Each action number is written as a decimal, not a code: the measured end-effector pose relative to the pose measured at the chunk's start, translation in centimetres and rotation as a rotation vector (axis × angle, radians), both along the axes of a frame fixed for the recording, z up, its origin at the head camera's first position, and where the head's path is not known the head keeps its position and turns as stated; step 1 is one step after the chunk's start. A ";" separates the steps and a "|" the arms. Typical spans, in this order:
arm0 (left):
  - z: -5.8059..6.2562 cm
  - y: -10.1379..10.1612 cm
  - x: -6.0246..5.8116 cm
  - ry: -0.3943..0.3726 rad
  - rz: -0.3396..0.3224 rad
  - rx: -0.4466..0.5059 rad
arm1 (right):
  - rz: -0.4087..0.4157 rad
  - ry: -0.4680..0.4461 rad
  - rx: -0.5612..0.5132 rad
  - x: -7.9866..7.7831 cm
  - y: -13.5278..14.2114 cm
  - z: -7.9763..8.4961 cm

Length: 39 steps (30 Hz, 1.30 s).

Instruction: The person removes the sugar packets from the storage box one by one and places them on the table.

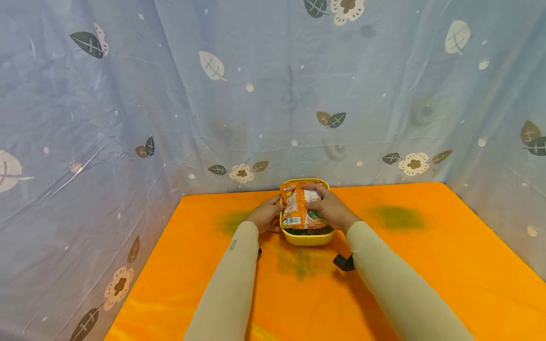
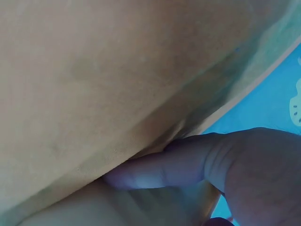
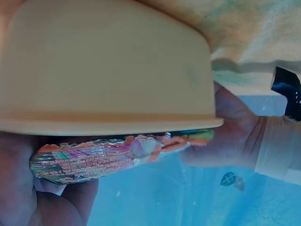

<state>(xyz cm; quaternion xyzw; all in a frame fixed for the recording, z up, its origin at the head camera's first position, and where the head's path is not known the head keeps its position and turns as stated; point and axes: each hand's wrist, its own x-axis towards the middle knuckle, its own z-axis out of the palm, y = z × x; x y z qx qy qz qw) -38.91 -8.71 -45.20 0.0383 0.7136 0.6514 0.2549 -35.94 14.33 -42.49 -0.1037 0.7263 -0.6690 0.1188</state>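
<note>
A yellow plastic tub stands on the orange tabletop near the back wall. On top of it lies a glossy orange printed food packet, rising above the rim. My left hand holds the tub's left side, its thumb up by the rim and packet edge. In the left wrist view, a finger lies against a pale surface that fills most of the picture. From the right, my right hand grips the packet, thumb and fingers spread over its upper face. Dark green wrapping shows beneath the packet inside the tub.
An orange cloth with greenish stains covers the table. Blue-grey curtains with leaf and flower prints stand close behind the tub and along both sides. A black wrist-camera mount sticks out beneath the right forearm.
</note>
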 end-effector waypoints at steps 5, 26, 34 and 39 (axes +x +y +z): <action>-0.2 0.1 -0.1 -0.001 0.010 -0.007 | 0.014 -0.005 0.002 0.0 1.4 1.4; -0.3 -0.2 -0.1 -0.003 -0.016 -0.002 | -0.064 0.011 0.006 -0.6 7.9 1.9; -0.2 -0.2 0.2 0.002 -0.026 0.014 | -0.105 0.047 0.075 -0.8 9.8 0.9; -0.3 -0.1 0.1 -0.003 -0.025 0.015 | -0.133 0.039 0.095 -0.8 11.1 0.5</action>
